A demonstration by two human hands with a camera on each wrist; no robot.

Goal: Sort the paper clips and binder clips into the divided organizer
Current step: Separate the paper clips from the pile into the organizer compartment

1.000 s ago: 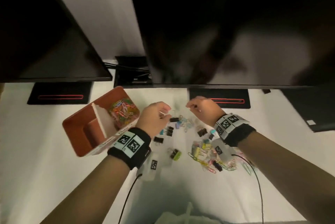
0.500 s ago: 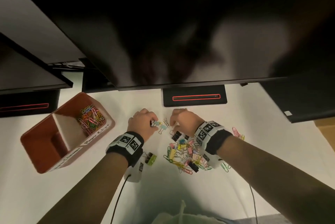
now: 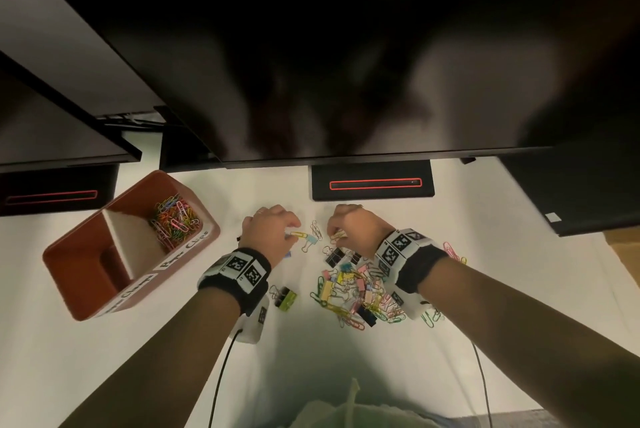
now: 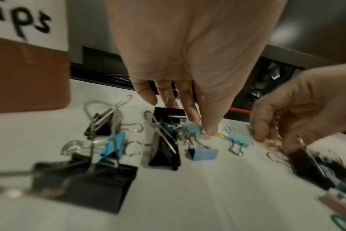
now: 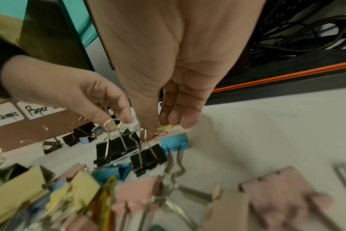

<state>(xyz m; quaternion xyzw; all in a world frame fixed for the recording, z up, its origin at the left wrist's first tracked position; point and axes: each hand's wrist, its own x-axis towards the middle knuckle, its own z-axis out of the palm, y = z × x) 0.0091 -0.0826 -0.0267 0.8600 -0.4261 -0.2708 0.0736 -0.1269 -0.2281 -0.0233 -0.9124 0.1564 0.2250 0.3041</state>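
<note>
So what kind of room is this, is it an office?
Probably an office desk: big dark monitors stand over a white desk strewn with a heap of clips, beside a labelled organizer.

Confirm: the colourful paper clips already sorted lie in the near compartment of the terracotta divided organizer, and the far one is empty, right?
Reversed. In the head view the colourful paper clips lie in the far compartment of the terracotta divided organizer; the near one is empty.

The right hand pinches a yellow paper clip above black binder clips on the table.
</note>
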